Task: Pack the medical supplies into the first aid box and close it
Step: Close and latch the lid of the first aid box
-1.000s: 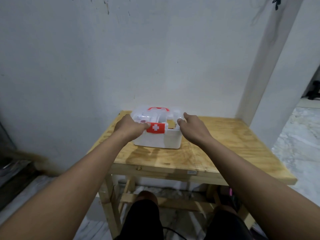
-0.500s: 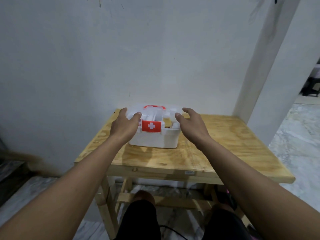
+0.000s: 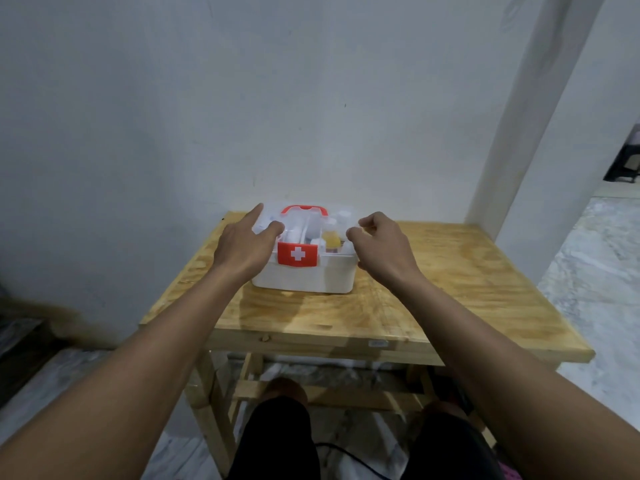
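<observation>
A white first aid box [image 3: 311, 277] with a clear lid stands on the wooden table [image 3: 450, 289] near the wall. Its red latch with a white cross [image 3: 297, 254] sits on the front, and a red handle [image 3: 304, 208] lies on the lid. Small bottles, one yellowish [image 3: 331, 240], show through the lid. My left hand [image 3: 246, 244] rests over the box's left end with fingers spread. My right hand [image 3: 382, 249] hovers at the right end, fingers loosely curled and holding nothing.
The table stands against a white wall [image 3: 242, 98], with a pillar [image 3: 540, 133] at its right rear corner. My knees in dark shorts [image 3: 277, 441] are under the table's front edge. A marble floor [image 3: 595, 289] lies to the right.
Both hands have let go of the lid's front corners and lifted. The left hand's fingers spread; the right hand drew slightly off the box.
</observation>
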`<state>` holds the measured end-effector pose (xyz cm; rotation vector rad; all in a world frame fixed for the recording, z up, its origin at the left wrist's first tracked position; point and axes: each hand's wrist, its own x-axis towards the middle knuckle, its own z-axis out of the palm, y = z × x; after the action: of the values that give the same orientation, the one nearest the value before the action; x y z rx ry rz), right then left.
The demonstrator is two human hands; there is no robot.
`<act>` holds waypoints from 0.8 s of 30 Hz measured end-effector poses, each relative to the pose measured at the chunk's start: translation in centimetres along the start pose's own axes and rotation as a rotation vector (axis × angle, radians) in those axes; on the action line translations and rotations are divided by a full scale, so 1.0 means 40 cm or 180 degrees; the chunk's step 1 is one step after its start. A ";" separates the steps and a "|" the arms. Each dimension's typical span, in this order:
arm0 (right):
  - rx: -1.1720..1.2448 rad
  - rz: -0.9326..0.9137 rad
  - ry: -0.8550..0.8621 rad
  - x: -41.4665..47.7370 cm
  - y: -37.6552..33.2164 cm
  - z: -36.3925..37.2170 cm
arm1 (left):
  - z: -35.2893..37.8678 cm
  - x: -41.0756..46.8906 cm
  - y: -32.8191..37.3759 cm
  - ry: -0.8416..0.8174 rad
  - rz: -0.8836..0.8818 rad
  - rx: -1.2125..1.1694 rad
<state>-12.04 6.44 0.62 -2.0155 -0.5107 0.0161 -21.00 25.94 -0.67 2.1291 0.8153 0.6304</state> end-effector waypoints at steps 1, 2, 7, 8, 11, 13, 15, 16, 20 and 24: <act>-0.0134 -0.0121 -0.0003 -0.004 0.004 0.006 | 0.001 -0.002 0.001 0.0009 0.0078 0.0160; -0.0281 -0.0255 -0.0045 -0.008 0.008 0.011 | 0.003 -0.005 0.000 0.0011 0.0153 0.0296; -0.0738 -0.0728 -0.0237 -0.024 0.014 0.005 | 0.014 -0.015 -0.032 -0.0171 0.0459 0.0578; -0.0773 -0.0772 -0.0254 -0.025 0.019 0.002 | 0.013 -0.014 -0.039 -0.0203 0.0506 0.0595; -0.1100 -0.0991 -0.0380 -0.023 0.042 -0.002 | 0.006 -0.004 -0.060 -0.0299 0.0689 0.0688; -0.1409 -0.1117 -0.0521 -0.021 0.056 -0.004 | 0.002 0.000 -0.067 -0.0308 0.0791 0.0754; -0.1576 -0.1188 -0.0525 -0.018 0.063 -0.004 | 0.004 -0.002 -0.067 -0.0262 0.0834 0.0777; -0.1616 -0.1226 -0.0490 -0.017 0.066 -0.004 | 0.008 -0.005 -0.067 -0.0223 0.0867 0.0773; -0.1725 -0.1296 -0.0414 -0.011 0.077 -0.005 | 0.018 -0.007 -0.074 -0.0074 0.0979 0.0801; -0.1762 -0.1320 -0.0390 -0.006 0.082 -0.003 | 0.019 -0.008 -0.074 -0.0006 0.1026 0.0841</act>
<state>-11.10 4.97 -2.16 -2.4077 -1.0985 -0.2846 -21.75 26.86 -3.49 2.5313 0.5824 0.7163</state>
